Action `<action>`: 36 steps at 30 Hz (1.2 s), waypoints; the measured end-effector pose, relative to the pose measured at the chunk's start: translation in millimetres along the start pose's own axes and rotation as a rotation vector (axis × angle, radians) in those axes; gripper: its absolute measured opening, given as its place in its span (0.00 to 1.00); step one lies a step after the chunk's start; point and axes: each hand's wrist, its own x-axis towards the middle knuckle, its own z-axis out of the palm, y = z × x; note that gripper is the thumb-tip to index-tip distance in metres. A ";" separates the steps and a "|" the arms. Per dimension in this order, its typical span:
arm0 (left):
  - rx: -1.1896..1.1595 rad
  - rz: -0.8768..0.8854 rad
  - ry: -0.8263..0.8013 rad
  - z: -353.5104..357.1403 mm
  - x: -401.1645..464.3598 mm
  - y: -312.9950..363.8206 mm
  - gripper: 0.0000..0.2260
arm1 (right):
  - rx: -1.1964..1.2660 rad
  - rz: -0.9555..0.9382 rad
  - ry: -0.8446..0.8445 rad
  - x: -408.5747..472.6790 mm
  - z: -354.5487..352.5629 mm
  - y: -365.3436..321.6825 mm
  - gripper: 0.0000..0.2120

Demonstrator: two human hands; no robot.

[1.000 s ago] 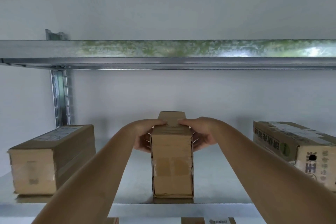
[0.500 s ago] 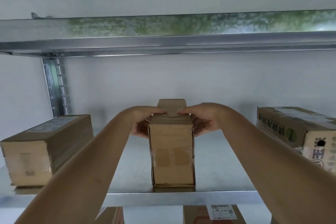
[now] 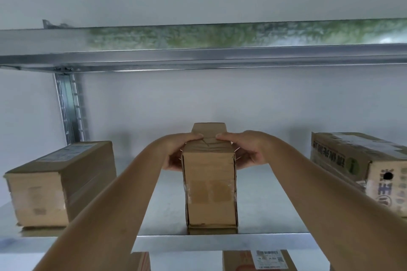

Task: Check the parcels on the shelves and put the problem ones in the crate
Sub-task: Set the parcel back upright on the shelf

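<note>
On the middle shelf (image 3: 220,241), seen from the head view, the left hand (image 3: 178,154) and right hand (image 3: 251,153) each grasp a side of the upright centre parcel (image 3: 210,187), thumbs on its creased top. Its base sits at the near edge; pulled carelessly, it could probably tip off. No crate shows.

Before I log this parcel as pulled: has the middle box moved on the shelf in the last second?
No. The middle box sits at the shelf's front edge as before, both hands gripping it; only the camera shifted.
</note>
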 end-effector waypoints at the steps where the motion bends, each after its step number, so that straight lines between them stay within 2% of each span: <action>1: -0.020 0.018 0.006 0.6 -2.5 -3.1 0.32 | -0.013 -0.010 0.021 0.0 0.2 3.4 0.33; 3: -0.050 0.059 0.021 2.2 -6.7 -8.3 0.34 | -0.049 -0.041 0.054 -2.2 1.2 9.4 0.33; 7: -0.061 0.138 0.110 10.7 -14.6 -11.7 0.29 | -0.043 -0.095 0.096 -7.3 2.1 14.4 0.30; 10: -0.088 0.182 0.172 16.5 -18.1 -3.5 0.29 | -0.006 -0.176 0.119 -12.2 0.9 10.5 0.27; 15: -0.219 0.250 0.165 24.8 -32.0 0.1 0.28 | 0.056 -0.304 0.070 -25.8 -5.6 14.5 0.19; 20: -0.401 0.283 0.151 27.1 -35.9 -16.2 0.26 | -0.015 -0.402 0.056 -37.3 -3.2 38.6 0.25; 25: -0.348 0.250 0.136 28.3 -41.2 -27.1 0.26 | -0.206 -0.428 0.015 -41.6 1.7 63.7 0.34; 29: -0.298 0.216 0.140 25.6 -42.0 -29.4 0.27 | -0.335 -0.420 -0.014 -43.9 -3.4 63.7 0.36; 36: -0.204 0.156 0.156 7.8 -40.7 -14.7 0.32 | -0.149 -0.265 -0.200 -59.1 -31.5 36.3 0.42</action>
